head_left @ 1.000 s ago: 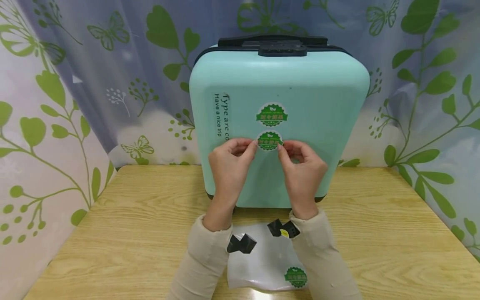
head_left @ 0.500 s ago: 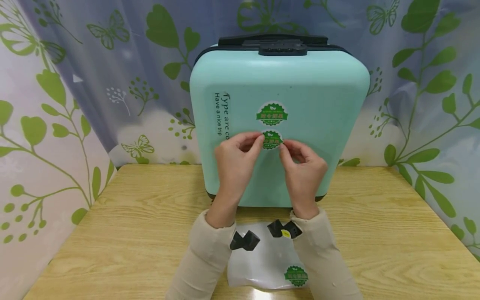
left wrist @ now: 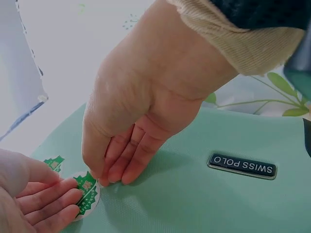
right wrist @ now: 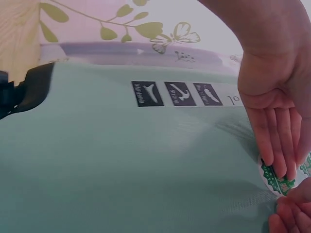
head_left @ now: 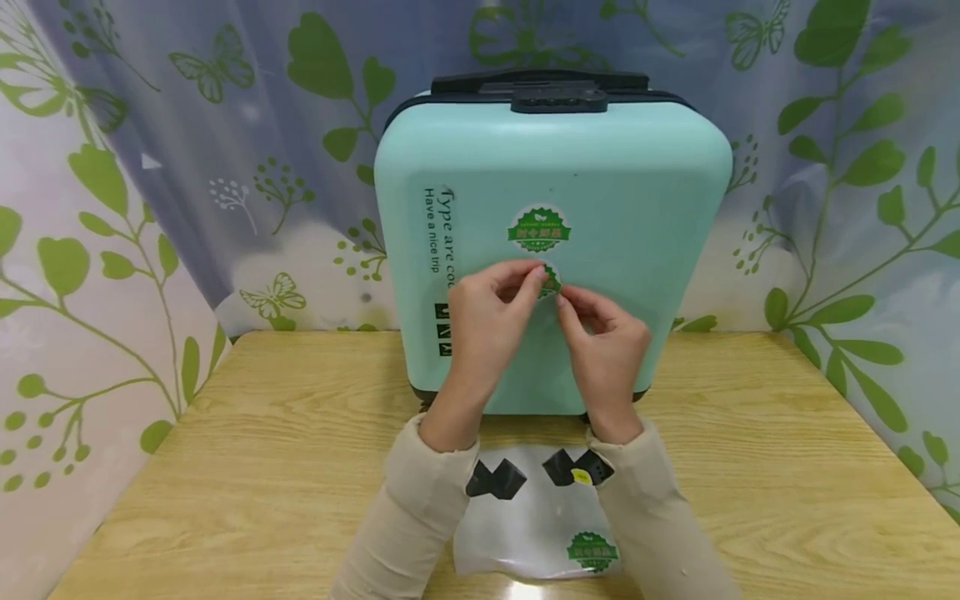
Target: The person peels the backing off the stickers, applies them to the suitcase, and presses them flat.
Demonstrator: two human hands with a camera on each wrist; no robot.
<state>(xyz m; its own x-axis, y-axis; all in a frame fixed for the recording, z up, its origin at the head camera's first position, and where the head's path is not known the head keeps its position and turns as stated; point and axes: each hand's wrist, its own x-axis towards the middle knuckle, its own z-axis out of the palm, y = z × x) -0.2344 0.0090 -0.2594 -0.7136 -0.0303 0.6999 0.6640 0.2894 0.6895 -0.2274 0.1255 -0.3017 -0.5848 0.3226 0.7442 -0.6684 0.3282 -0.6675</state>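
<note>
A mint-green hard-shell suitcase (head_left: 637,217) stands upright with a round green upper sticker (head_left: 538,229) on its face. Just below it is a lower green sticker (head_left: 551,279), partly covered by both hands. My left hand (head_left: 487,321) rests its fingertips on the left part of this sticker; in the right wrist view its fingers lie fairly straight along the surface. At the opposite edge, my right hand (head_left: 607,354) pinches the sticker between thumb and forefinger. The left wrist view shows the lower sticker (left wrist: 87,194) between the fingers of both hands.
On the wooden table (head_left: 300,433), a pale backing sheet (head_left: 517,533) bearing one green sticker (head_left: 592,550) lies in front of the suitcase. A leaf-patterned curtain (head_left: 247,167) hangs behind. Black wrist devices (head_left: 497,479) sit at the cuffs.
My left hand has slid rightward from the lower sticker's left edge across its face, covering more of it and uncovering printed marks on the suitcase. My right hand has stayed nearly still.
</note>
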